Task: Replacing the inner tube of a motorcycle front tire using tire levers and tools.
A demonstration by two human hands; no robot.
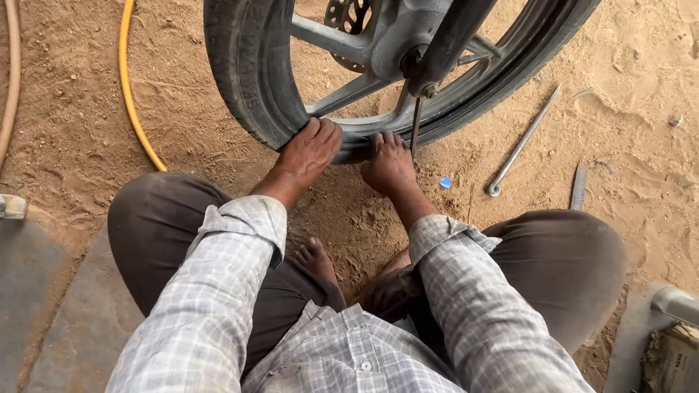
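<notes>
Head view shows us crouched on sandy ground with both hands on the lowest arc of a motorcycle tyre (243, 63). The tyre stands upright straight ahead of us, its tread curving down to the ground between our knees, so the part we press lies directly beyond the fingers, running left to right across our reach.

Our left hand (310, 150) lies palm down over the tyre's sidewall where it meets the rim (355, 126); its fingers (321, 129) are held close together and curled over the rubber, pressing rather than pinching. Our right hand (388, 163) sits just beside it, a little nearer the wheel's centre line, fingers lightly spread and bent onto the same edge. Both hands touch the tyre, and neither is clearly nearer to it.

A thin metal rod (416, 127) hangs upright from the axle area, just beside the right hand; we cannot tell whether the fingers touch it. A long tyre lever (524, 141) lies on the sand well to the right, slanting away from us, and a yellow hose (131, 71) curves past on the left.
</notes>
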